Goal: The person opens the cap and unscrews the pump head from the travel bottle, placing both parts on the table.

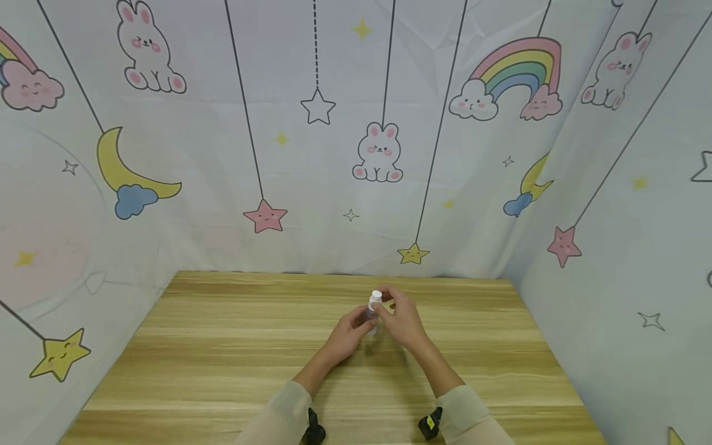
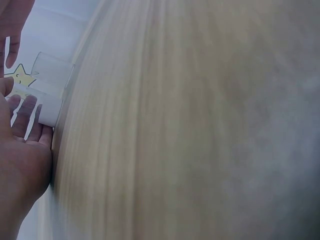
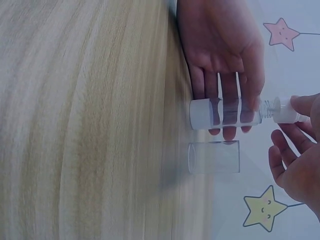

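A small clear bottle (image 3: 201, 115) with a white base stands upright on the table. My left hand (image 1: 348, 335) holds its body, with fingers behind it and the thumb on the near side. At the top, my right hand (image 1: 406, 322) pinches the white cap (image 3: 283, 112) between thumb and fingers. Clear screw threads show between the cap and the bottle's shoulder in the right wrist view. Close beside the bottle, a clear cylindrical cover (image 3: 215, 158) stands on the table. The left wrist view shows this cover and the bottle's white base (image 2: 50, 111) side by side.
The wooden table (image 1: 233, 346) meets a pale wall cloth (image 1: 334, 241) printed with rabbits, stars and rainbows at its back edge. Black wrist devices, one on the left sleeve (image 1: 280, 414) and one on the right sleeve (image 1: 473, 417), sit low over the table.
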Tool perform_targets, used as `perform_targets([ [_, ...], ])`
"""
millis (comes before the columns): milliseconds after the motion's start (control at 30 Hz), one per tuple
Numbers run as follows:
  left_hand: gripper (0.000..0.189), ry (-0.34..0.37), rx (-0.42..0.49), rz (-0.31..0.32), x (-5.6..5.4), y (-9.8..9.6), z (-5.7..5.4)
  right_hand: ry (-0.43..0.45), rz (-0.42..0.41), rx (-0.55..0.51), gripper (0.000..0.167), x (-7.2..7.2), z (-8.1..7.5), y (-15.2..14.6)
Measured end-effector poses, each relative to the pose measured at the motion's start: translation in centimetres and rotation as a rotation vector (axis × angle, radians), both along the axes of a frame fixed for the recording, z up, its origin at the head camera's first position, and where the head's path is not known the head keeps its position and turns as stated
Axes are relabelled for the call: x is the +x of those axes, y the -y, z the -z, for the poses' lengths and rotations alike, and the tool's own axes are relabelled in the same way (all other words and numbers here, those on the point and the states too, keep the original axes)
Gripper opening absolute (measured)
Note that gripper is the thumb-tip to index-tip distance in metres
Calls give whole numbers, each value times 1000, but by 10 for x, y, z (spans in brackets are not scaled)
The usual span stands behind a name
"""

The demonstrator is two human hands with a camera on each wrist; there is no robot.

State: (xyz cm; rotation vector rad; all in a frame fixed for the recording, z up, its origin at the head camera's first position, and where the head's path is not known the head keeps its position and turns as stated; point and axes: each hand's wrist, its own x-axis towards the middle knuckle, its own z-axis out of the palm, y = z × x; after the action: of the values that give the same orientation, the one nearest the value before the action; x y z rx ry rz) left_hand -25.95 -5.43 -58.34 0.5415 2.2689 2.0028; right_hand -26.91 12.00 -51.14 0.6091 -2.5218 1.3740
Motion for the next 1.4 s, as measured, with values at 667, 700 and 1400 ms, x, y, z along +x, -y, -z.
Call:
perform_targets([
  [667,47,7,8,8,-1,1,1,-3,5,-19,32,2,-1,0],
  [700,47,9,6,8,0,1,1,-3,6,-17,31,2,-1,0],
  [1400,44,14,6,7,0,1,0,-2,2,-35,33,3,-4,1],
])
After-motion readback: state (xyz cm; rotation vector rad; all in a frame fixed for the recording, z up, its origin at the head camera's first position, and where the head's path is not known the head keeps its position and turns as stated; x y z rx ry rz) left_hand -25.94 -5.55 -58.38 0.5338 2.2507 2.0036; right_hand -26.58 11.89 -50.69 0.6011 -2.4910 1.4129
